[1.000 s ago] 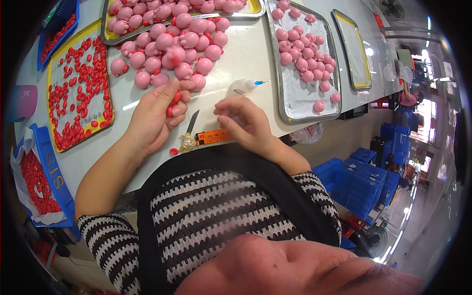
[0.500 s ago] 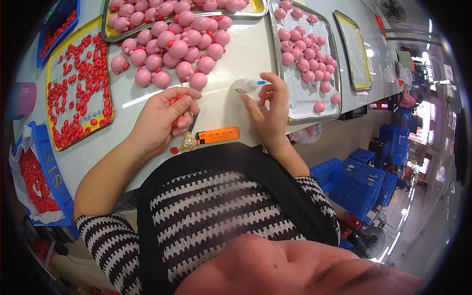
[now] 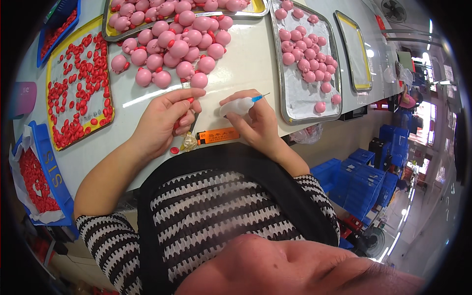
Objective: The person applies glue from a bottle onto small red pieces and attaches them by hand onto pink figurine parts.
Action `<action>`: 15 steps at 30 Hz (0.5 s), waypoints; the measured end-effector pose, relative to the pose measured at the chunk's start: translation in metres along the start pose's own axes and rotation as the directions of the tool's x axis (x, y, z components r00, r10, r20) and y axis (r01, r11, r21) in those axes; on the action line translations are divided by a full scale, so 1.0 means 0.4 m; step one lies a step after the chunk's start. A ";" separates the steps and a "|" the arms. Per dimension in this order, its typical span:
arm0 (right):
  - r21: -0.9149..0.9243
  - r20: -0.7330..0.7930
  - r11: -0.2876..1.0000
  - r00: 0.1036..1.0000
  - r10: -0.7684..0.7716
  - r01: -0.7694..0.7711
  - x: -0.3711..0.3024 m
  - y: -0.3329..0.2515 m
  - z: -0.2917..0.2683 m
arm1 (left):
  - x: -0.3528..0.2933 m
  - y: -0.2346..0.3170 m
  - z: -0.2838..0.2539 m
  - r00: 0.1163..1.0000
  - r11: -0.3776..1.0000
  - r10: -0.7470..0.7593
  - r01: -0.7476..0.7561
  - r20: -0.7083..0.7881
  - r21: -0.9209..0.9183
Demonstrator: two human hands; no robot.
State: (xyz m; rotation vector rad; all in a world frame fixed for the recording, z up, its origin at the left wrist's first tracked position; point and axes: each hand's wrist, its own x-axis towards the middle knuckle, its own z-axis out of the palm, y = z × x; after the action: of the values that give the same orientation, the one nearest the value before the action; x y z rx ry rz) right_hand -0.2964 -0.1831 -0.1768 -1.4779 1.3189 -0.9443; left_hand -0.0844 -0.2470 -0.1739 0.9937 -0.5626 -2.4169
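My left hand point(image 3: 158, 120) is closed on small red oval pieces point(image 3: 191, 100); one shows between thumb and fingers, and how many lie in the palm is hidden. My right hand point(image 3: 259, 127) grips a white squeeze bottle point(image 3: 237, 106), tilted, with its blue needle tip point(image 3: 257, 98) pointing up and to the right. Below the hands lies an orange flat bar point(image 3: 219, 135) with a black end. Beside it are a cream-coloured lump point(image 3: 190, 142) and a single red oval piece point(image 3: 174, 150). Pink balls point(image 3: 178, 48) with small nubs are heaped just beyond my left hand.
At left stand a yellow tray point(image 3: 111, 117) of red pieces and a blue bin point(image 3: 53, 172) holding more. A metal tray point(image 3: 334, 109) with paper and pink balls is at right, an unfilled tray point(image 3: 365, 88) beyond it. Another tray point(image 3: 255, 14) of balls sits at the back.
My right hand has taken hold of the squeeze bottle and brought it left and nearer, toward my left hand. The left hand stays in place, its fingers slightly shifted around the red pieces.
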 end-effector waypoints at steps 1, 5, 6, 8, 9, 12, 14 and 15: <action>0.000 0.000 1.000 1.000 0.001 -0.001 0.001 0.002 0.003 | 0.000 0.001 0.003 1.000 1.000 -0.001 0.001 0.000 0.000; -0.100 -0.001 0.994 0.999 -0.040 0.040 0.013 -0.005 0.005 | 0.001 0.005 -0.004 1.000 0.998 0.008 -0.008 -0.008 0.068; -0.179 0.013 0.980 0.996 -0.083 0.084 0.018 -0.008 0.004 | 0.002 0.005 -0.011 1.000 0.998 -0.007 0.006 0.019 0.068; -0.149 0.006 0.985 0.996 -0.087 0.087 0.014 0.007 0.005 | 0.004 0.004 -0.021 0.999 0.998 0.002 -0.005 0.039 0.064; -0.120 -0.003 0.989 0.996 -0.090 0.089 0.012 0.014 0.007 | 0.006 0.002 -0.024 0.998 0.998 0.010 -0.014 0.060 0.061; -0.035 -0.031 0.999 0.999 -0.043 0.042 0.006 0.020 0.011 | 0.013 -0.007 -0.023 0.997 0.992 0.074 -0.076 0.027 0.097; -0.051 -0.023 0.998 0.999 -0.039 0.038 0.004 0.017 0.007 | 0.011 -0.003 -0.018 0.997 0.992 0.076 -0.078 0.022 0.102; -0.067 -0.012 0.997 0.999 -0.036 0.035 0.003 0.016 0.006 | 0.010 -0.002 -0.017 0.997 0.991 0.079 -0.080 0.017 0.106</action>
State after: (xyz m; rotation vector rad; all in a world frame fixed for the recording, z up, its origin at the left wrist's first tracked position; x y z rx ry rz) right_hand -0.2960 -0.1841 -0.1836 -1.5526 1.3495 -0.9424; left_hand -0.0824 -0.2499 -0.1810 0.9812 -0.7288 -2.3452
